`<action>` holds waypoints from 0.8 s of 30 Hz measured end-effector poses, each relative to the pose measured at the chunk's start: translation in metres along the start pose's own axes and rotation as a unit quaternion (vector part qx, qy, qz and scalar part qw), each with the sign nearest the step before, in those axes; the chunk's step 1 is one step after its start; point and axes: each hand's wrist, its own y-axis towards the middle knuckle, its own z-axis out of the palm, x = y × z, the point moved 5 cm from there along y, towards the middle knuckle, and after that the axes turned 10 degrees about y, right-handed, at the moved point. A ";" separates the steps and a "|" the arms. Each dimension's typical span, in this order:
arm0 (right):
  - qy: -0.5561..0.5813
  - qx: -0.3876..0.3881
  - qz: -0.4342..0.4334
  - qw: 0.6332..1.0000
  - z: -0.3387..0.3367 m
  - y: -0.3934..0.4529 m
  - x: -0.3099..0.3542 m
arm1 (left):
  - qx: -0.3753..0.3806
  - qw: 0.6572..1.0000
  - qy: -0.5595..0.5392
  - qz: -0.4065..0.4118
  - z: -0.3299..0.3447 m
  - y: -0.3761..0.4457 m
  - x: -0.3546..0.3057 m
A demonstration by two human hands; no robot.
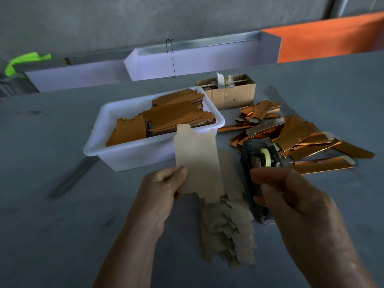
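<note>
While the tub (124,150) of orange card sits at ten o'clock, the left hand (164,183) pinches a tan blank (197,161) by its lower left corner, at centre, above a fanned stack (226,231) running toward six. Just right stands the dispenser (259,161); the right hand (291,196) curls against its front, though whether it grips anything cannot be told. Foil strips (301,138) lie at two o'clock.
</note>
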 end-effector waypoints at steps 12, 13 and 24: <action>0.198 0.058 0.117 0.971 0.029 -0.005 -0.004 | 0.100 0.991 -0.009 0.085 0.006 -0.055 -0.029; 0.210 0.045 0.129 0.968 0.029 -0.004 -0.006 | 0.103 0.991 -0.001 0.087 0.007 -0.056 -0.030; 0.258 0.038 0.148 0.954 0.025 -0.004 -0.007 | 0.069 0.990 0.043 0.115 0.007 -0.057 -0.037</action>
